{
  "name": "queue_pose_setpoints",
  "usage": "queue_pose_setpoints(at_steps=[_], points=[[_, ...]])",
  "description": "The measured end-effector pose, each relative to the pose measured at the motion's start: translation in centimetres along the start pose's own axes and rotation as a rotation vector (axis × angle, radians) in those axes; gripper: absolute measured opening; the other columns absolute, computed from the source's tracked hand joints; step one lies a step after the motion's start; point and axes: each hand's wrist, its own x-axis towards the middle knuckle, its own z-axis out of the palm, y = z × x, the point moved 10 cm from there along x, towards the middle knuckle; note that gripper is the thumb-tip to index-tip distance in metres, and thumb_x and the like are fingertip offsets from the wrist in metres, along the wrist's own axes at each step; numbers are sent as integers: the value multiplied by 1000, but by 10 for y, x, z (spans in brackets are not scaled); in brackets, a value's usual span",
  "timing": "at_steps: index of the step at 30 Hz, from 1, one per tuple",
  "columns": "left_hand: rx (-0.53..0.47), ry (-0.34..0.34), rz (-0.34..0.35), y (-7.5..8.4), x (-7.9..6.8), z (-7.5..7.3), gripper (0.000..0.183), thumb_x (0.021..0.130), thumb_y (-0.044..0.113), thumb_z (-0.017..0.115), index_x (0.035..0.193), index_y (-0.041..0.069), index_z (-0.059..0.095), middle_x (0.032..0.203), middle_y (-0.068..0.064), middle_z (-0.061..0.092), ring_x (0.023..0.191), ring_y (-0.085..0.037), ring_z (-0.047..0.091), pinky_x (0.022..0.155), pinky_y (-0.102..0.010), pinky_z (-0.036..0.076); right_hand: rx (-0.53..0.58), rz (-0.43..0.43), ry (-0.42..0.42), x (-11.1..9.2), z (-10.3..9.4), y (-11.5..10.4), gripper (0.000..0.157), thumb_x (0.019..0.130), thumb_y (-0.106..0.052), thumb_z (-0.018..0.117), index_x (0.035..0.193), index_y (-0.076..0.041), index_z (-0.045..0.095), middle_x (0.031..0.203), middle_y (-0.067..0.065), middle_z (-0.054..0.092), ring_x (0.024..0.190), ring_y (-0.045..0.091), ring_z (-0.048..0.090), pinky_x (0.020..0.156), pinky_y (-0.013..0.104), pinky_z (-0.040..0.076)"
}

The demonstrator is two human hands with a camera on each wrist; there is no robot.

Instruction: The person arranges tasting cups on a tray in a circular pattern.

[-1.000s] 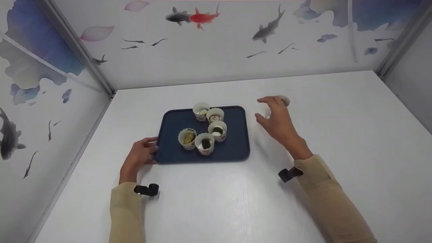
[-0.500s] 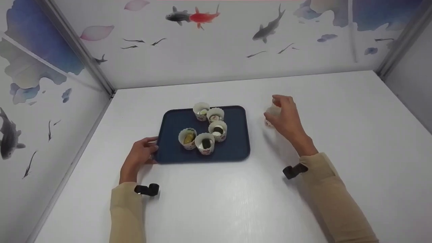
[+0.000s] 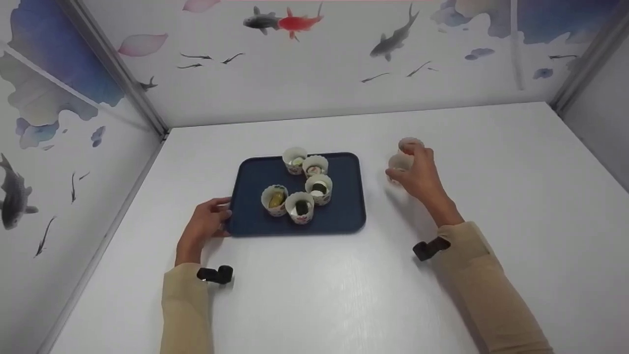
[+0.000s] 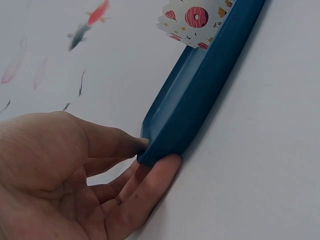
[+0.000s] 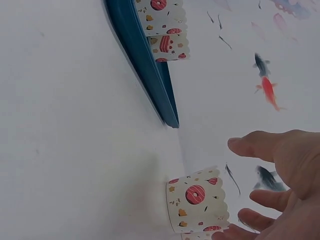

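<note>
My left hand [image 3: 204, 222] grips the left edge of a dark blue tray [image 3: 341, 209]. In the left wrist view its thumb lies over the rim and the fingers lie against the outer side. To the right of the tray, my right hand [image 3: 421, 174] hovers round a white patterned paper baking cup [image 3: 399, 161], thumb and fingers spread. From the right wrist, the thumb stays apart from that cup [image 5: 195, 200], while fingertips are close to its rim; whether they touch is unclear. A second paper cup [image 3: 409, 142] stands just behind, partly covered by the fingers.
Several paper cups stand on the tray, among them one with a yellow piece [image 3: 276, 199] and one with a dark green piece [image 3: 301, 207]. The white table [image 3: 295, 295] meets a back wall [image 3: 314, 88] painted with fish.
My right hand has moved slightly right and closer to the front paper cup, its fingers now round it and the rear cup showing more. The left hand keeps its place on the tray.
</note>
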Motion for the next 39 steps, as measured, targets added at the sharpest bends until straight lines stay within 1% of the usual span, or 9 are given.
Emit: queue_pose_setpoints(at_steps=[5, 10, 13, 17, 20, 28, 31, 39], points=[[2, 3, -3, 0, 0, 0, 49, 105, 10, 46, 153, 10, 40, 150, -22, 47, 117, -26, 59, 74, -26, 59, 0, 25, -18, 0, 0, 4, 65, 91, -15, 72, 146, 0, 40, 150, 26, 34, 138, 40, 39, 119, 53, 34], [2, 10, 2, 2, 0, 0, 48, 105, 9, 46, 153, 9, 40, 149, -22, 48, 117, -27, 60, 74, -27, 59, 39, 24, -2, 2, -2, 12, 62, 92, -13, 70, 145, 3, 41, 149, 27, 33, 140, 42, 37, 117, 54, 35], [-2, 11, -4, 2, -1, 0, 48, 105, 10, 46, 153, 10, 41, 148, -21, 49, 116, -27, 61, 74, -27, 59, 61, 48, 1, 4, -3, 16, 62, 92, -12, 70, 145, 4, 42, 149, 29, 33, 141, 44, 36, 117, 55, 36], [-4, 14, -4, 3, -2, 0, 48, 105, 10, 46, 153, 10, 41, 147, -21, 49, 113, -25, 61, 75, -27, 59, 78, 74, 14, 5, -3, 18, 61, 91, -10, 71, 144, 4, 43, 150, 28, 33, 139, 44, 38, 116, 55, 38], [4, 16, -3, 3, -2, 0, 48, 105, 10, 47, 153, 9, 41, 147, -22, 49, 113, -25, 61, 74, -27, 60, 84, 69, 29, 5, -4, 19, 60, 91, -8, 71, 143, 4, 44, 149, 27, 35, 139, 43, 38, 115, 54, 38], [6, 19, 5, 2, 1, -1, 48, 104, 8, 47, 152, 8, 42, 144, -22, 50, 106, -21, 61, 69, -25, 59, 51, 91, 36, 5, -2, 21, 62, 90, -10, 72, 143, 1, 43, 147, 27, 36, 138, 41, 40, 116, 54, 38], [2, 16, 5, 2, 1, 0, 48, 104, 9, 47, 152, 8, 41, 145, -22, 50, 105, -21, 61, 68, -25, 58, 32, 101, 39, 5, -2, 22, 63, 89, -11, 73, 143, 1, 43, 146, 28, 35, 138, 42, 41, 117, 54, 36], [-14, 9, 9, 3, -1, 1, 48, 105, 7, 46, 153, 8, 40, 148, -23, 49, 112, -25, 61, 71, -27, 60, 25, 104, 23, 2, -1, 18, 66, 89, -9, 73, 145, 1, 39, 146, 26, 37, 137, 41, 40, 118, 53, 35]])
